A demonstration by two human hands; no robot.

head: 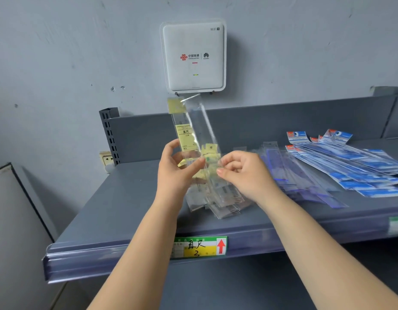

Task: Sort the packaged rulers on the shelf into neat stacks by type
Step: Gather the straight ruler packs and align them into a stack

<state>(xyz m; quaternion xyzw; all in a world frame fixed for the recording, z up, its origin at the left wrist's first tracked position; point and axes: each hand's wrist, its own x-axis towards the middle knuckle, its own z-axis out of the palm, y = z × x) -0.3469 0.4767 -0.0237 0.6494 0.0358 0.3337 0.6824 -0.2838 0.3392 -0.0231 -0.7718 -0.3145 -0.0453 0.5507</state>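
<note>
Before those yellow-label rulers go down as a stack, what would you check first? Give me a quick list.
1. Left hand grips the yellow-label rulers: ok.
2. Right hand pinches the bundle's side: ok.
3. Bundle squared up: not ok, the packs fan out at different angles.
4. Only one type in the bundle: cannot tell, lower packs are blurred.
5. Bare shelf to the left for a stack: ok.
6. Blue-label rulers kept apart from the bundle: ok, though loosely spread.

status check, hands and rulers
Left hand holds yellow-label rulers upright. Right hand pinches same bundle. Blue-label rulers fanned loose on shelf. Nothing in the way.
</note>
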